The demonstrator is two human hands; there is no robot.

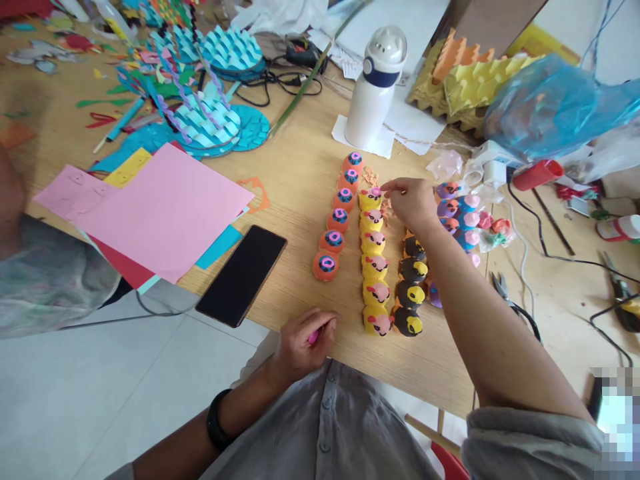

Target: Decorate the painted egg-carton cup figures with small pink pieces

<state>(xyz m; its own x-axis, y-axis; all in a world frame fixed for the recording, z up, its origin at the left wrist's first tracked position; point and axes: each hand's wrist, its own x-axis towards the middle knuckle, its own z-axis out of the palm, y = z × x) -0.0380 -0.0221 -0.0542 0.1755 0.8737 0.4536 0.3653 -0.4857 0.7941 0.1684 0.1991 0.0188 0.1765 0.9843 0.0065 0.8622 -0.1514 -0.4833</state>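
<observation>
My left hand [306, 341] is closed around a small lump of pink modelling clay [313, 337] near the table's front edge. My right hand [413, 203] has its fingers drawn together at the far end of a yellow egg-carton strip [375, 267]. Its fingertips meet the side of the last yellow cup, beside a pink clay spot [376, 191]; whatever they pinch is hidden. Pink and black clay faces cover the yellow cups. Left of it runs an orange strip [338, 220] with blue and pink rings. A black strip [411, 293] with yellow bits lies right, partly under my forearm.
A phone [243, 275] and pink paper sheets [165, 207] lie left, near another person's arm [11, 147]. A white bottle [373, 100] stands behind the strips. Purple cups [447, 208], pliers [500, 287], cables and a blue bag [545, 110] are right. Blue paper crafts [205, 123] stand back left.
</observation>
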